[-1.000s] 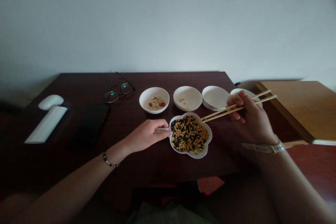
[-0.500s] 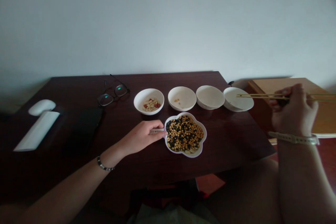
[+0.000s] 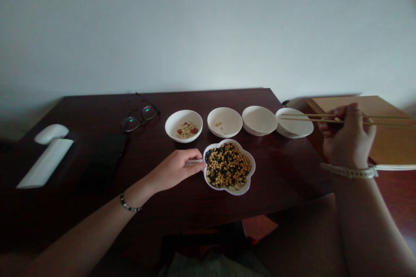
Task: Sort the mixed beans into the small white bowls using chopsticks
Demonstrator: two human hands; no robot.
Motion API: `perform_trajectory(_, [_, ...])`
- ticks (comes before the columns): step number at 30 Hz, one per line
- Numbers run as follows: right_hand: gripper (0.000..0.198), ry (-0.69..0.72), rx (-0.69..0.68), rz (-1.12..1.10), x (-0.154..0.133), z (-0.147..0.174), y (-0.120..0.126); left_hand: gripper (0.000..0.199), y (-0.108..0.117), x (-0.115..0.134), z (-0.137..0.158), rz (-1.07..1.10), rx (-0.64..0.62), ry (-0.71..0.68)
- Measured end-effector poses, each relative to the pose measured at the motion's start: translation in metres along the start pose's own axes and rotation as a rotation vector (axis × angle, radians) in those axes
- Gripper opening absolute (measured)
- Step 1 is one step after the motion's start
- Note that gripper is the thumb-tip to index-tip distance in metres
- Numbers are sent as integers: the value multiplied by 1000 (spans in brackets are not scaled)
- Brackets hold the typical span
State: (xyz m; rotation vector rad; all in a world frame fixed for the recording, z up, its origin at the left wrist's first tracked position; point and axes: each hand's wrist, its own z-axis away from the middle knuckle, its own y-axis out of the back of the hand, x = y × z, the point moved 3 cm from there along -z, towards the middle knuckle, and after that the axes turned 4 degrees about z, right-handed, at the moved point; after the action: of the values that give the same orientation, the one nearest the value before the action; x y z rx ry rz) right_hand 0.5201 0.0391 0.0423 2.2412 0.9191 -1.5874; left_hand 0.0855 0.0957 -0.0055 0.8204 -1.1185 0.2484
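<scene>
My left hand (image 3: 177, 168) pinches the left rim of a white flower-shaped dish (image 3: 252, 173), with a small printed strip showing between thumb and finger. Mixed black and yellow beans (image 3: 229, 164) fill the dish, and a few pale slices lie at its front. On the right, my right hand (image 3: 349, 138) grips a pair of chopsticks (image 3: 308, 117), their tips over the rightmost white bowl (image 3: 294, 130). Nothing shows between the tips. The leftmost bowl (image 3: 172, 123) holds pale and reddish nut slices; the second bowl (image 3: 232, 117) holds a few yellow pieces. Third in the row is another white bowl (image 3: 260, 119).
Eyeglasses (image 3: 139, 119) lie left of the bowls on the dark table (image 3: 195, 207). Farther left are a white mouse-like object (image 3: 52, 133), a white long box (image 3: 45, 163) and a dark flat object (image 3: 104, 160). A light wooden surface (image 3: 393, 143) stands at the right.
My right hand has moved left with the chopsticks, bringing their tips farther over the rightmost bowl. My left hand and the dish stay in place.
</scene>
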Motion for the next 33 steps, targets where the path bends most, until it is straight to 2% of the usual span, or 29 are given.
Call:
perform_trajectory(3, [35,-127,-203,-112,-6,26,-27,37,0,-2,0,-2,13,-8])
perform_trajectory(7, [38,-331,-548,-34,-10,69,-60,38,-1,-3,1,-3,18,-6])
perform_trajectory(10, [44,-398,-753,80,-8,94,-74,38,-1,-2,2,-3,15,-3])
perform_trajectory(13, [47,-402,-895,143,-5,108,-83,37,1,1,2,-4,13,-9])
perform_trajectory(16, [47,-364,-913,153,-3,114,-88,35,2,5,2,2,-3,1])
perform_trajectory(20, [48,-340,-846,144,2,114,-92,34,3,7,2,4,-6,-4])
perform_trajectory(25, [48,-373,-773,119,8,112,-91,34,3,4,2,1,-3,-15])
perform_trajectory(33, [49,-450,-709,-76,-4,108,-91,33,2,1,3,-8,17,-39])
